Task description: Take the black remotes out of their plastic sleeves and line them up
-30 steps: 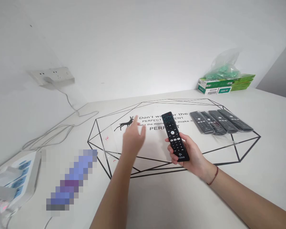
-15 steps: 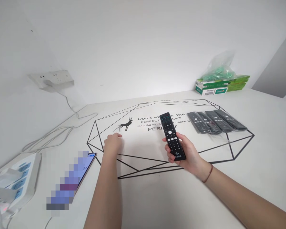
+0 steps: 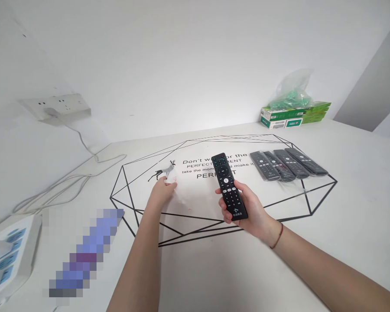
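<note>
A black remote control (image 3: 223,171) is gripped in my right hand (image 3: 255,210), its button side facing up and its top end pointing away from me. To the left, my left hand (image 3: 162,190) pinches a thin, clear plastic sleeve (image 3: 178,184) with faint red print, held low over the deer drawing on the table. The sleeve is nearly see-through, so its full outline is hard to make out. Several remotes in clear plastic wrap (image 3: 287,164) lie side by side on the right of the table.
Green and white boxes (image 3: 281,116) with a plastic bag (image 3: 292,93) on top stand at the back right. A pixelated phone (image 3: 91,253), a power strip (image 3: 16,255) and loose white cable (image 3: 61,193) lie on the left. A socket panel (image 3: 56,107) is on the wall.
My left hand has turned and shifted slightly, and the clear plastic sleeve in its fingers now shows more. My right hand keeps the remote control. The view has swung a little to the right.
</note>
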A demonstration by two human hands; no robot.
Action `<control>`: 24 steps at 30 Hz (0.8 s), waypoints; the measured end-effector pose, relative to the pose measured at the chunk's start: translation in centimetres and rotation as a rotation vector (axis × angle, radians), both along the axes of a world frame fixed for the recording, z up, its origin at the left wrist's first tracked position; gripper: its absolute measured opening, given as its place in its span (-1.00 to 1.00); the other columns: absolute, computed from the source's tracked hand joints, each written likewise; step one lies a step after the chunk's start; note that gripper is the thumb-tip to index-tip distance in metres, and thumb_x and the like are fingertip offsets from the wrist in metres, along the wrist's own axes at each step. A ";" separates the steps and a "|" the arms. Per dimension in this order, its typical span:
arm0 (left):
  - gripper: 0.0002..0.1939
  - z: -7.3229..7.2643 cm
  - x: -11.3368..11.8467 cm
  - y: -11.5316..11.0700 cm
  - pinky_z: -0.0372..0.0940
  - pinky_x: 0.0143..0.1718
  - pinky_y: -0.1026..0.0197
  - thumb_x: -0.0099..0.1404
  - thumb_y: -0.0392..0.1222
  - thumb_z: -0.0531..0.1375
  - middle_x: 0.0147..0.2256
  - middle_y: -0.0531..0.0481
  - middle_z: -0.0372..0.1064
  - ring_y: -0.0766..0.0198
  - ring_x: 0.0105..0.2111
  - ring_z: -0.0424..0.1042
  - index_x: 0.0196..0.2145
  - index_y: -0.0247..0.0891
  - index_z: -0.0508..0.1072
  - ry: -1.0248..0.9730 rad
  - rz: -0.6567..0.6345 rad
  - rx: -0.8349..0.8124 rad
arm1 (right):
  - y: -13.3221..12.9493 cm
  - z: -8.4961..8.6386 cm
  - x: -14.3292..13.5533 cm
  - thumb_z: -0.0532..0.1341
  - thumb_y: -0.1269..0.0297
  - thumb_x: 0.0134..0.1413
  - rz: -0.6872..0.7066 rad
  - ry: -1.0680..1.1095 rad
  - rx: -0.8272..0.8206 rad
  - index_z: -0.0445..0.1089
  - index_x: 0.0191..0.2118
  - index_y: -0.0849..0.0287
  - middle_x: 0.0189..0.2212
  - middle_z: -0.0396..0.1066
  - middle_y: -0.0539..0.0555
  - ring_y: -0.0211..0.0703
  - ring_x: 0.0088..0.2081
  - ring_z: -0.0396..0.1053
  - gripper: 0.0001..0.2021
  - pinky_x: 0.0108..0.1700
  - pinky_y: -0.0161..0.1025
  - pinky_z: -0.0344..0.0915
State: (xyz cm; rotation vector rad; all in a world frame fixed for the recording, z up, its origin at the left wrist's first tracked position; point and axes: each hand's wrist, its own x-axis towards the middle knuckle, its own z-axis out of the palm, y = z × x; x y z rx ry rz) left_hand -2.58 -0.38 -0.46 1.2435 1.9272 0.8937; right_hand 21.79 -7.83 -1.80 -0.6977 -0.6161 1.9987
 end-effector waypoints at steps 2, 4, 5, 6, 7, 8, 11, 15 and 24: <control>-0.62 0.1 1.1 -0.1 0.34 -0.16 0.04 0.12 -0.04 0.21 -0.31 -0.15 0.43 0.06 -0.22 0.46 -0.14 -0.28 0.40 -0.139 -0.059 0.008 | 0.0 0.1 0.0 0.04 -0.05 0.13 -0.002 -0.005 -0.002 0.40 -0.22 0.23 -0.58 0.34 0.02 -0.26 -0.65 0.25 -0.58 -0.58 -0.31 0.18; -0.67 0.4 2.0 -0.1 0.38 -0.18 0.13 0.21 0.04 0.14 -0.22 -0.15 0.43 0.16 -0.21 0.47 -0.18 -0.23 0.38 -0.268 -0.092 0.048 | -0.1 0.1 0.0 0.04 -0.04 0.13 -0.001 -0.011 0.008 0.40 -0.22 0.23 -0.58 0.34 0.02 -0.26 -0.64 0.25 -0.58 -0.58 -0.31 0.18; -0.69 0.5 2.3 -0.2 0.39 -0.17 0.15 0.23 0.04 0.12 -0.15 -0.15 0.41 0.19 -0.20 0.48 -0.16 -0.20 0.35 -0.354 -0.085 0.079 | -0.1 0.1 0.0 0.04 -0.03 0.13 -0.002 -0.014 0.018 0.40 -0.21 0.23 -0.58 0.34 0.02 -0.26 -0.64 0.25 -0.59 -0.58 -0.31 0.18; -0.70 0.6 2.6 -0.2 0.40 -0.16 0.15 0.25 0.02 0.13 -0.10 -0.15 0.39 0.20 -0.19 0.49 -0.14 -0.18 0.31 -0.456 -0.063 0.111 | -0.2 0.0 -0.1 0.05 -0.03 0.13 0.000 -0.019 0.026 0.40 -0.21 0.23 -0.57 0.34 0.02 -0.26 -0.64 0.26 -0.59 -0.58 -0.31 0.18; -0.71 0.8 2.8 -0.3 0.41 -0.15 0.13 0.25 -0.01 0.14 -0.07 -0.15 0.38 0.20 -0.19 0.50 -0.11 -0.16 0.27 -0.570 -0.031 0.141 | -0.3 0.0 -0.1 0.06 -0.02 0.13 0.001 -0.025 0.035 0.40 -0.20 0.23 -0.57 0.34 0.02 -0.27 -0.63 0.25 -0.60 -0.57 -0.31 0.19; -0.70 0.9 2.9 -0.3 0.42 -0.15 0.11 0.25 -0.06 0.17 -0.06 -0.15 0.38 0.19 -0.20 0.51 -0.10 -0.15 0.23 -0.684 0.002 0.169 | -0.4 0.0 -0.1 0.07 -0.01 0.13 0.005 -0.031 0.042 0.40 -0.20 0.23 -0.57 0.33 0.01 -0.27 -0.63 0.25 -0.61 -0.57 -0.31 0.19; -0.67 1.2 3.1 -0.5 0.43 -0.13 0.08 0.24 -0.19 0.21 -0.08 -0.12 0.42 0.20 -0.22 0.53 -0.09 -0.12 0.17 -0.883 0.079 0.246 | -0.6 -0.1 -0.3 0.09 0.02 0.13 0.041 -0.057 0.057 0.41 -0.20 0.23 -0.56 0.33 0.00 -0.29 -0.62 0.24 -0.63 -0.56 -0.32 0.19; -0.66 1.6 3.1 -0.7 0.41 -0.09 0.13 0.25 -0.27 0.20 -0.09 -0.09 0.44 0.26 -0.23 0.53 -0.08 -0.12 0.16 -0.925 0.124 0.336 | -0.8 -0.3 -0.4 0.10 0.03 0.12 0.078 -0.082 0.075 0.41 -0.19 0.22 -0.55 0.32 0.00 -0.29 -0.62 0.23 -0.65 -0.55 -0.32 0.18; -0.73 1.8 3.0 -0.7 0.42 -0.12 0.23 0.22 -0.31 0.24 -0.13 -0.02 0.46 0.30 -0.22 0.53 -0.18 -0.16 0.23 -0.998 0.206 0.461 | -0.8 -0.9 -0.3 0.10 0.06 0.14 0.103 -0.146 0.127 0.41 -0.17 0.21 -0.54 0.31 -0.02 -0.31 -0.62 0.24 -0.67 -0.53 -0.33 0.15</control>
